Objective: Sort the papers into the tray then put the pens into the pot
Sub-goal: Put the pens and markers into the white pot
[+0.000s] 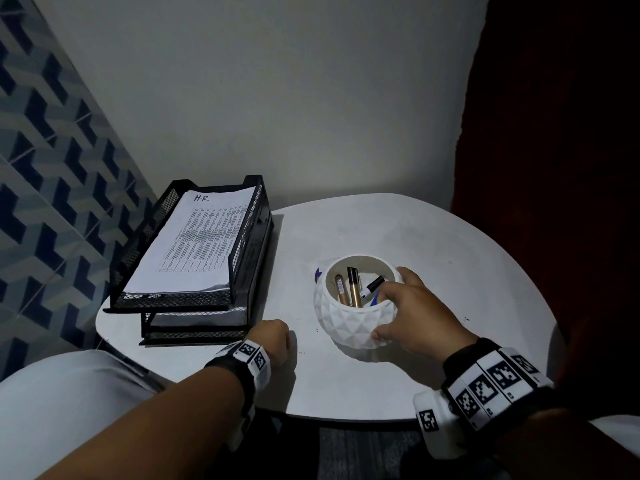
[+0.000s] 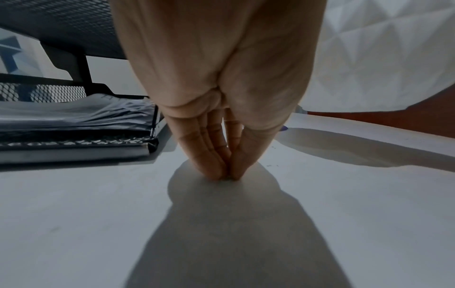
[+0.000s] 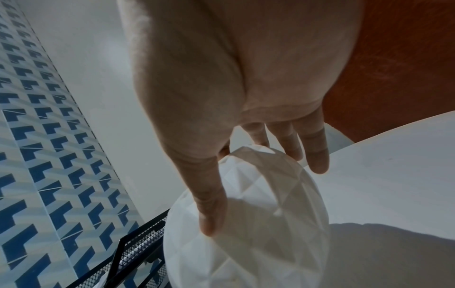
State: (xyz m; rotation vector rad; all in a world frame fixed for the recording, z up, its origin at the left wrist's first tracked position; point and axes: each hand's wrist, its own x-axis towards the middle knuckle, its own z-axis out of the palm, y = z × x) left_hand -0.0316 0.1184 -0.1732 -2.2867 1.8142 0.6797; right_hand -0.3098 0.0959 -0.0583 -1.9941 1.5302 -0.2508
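A white faceted pot (image 1: pixel 346 327) stands on the round white table (image 1: pixel 450 244) and holds several pens (image 1: pixel 353 285). My right hand (image 1: pixel 382 313) grips its near right rim, with the thumb against the outer wall and the index finger curled over the edge; the other fingers (image 3: pixel 317 161) hang straight past the pot (image 3: pixel 258 243). A black two-tier mesh tray (image 1: pixel 242 244) at the left holds papers (image 1: pixel 194 244) in both tiers, the top sheet marked "HR". My left hand (image 1: pixel 273 341) holds nothing, its gathered fingertips (image 2: pixel 214 171) touching the tabletop by the tray's front corner.
A small blue mark (image 1: pixel 317 273) shows on the table behind the pot. A dark red surface (image 1: pixel 554 168) rises along the right side, and a blue patterned tiled wall (image 1: pixel 52 168) runs along the left. My white-clad lap (image 1: pixel 69 410) is at the lower left.
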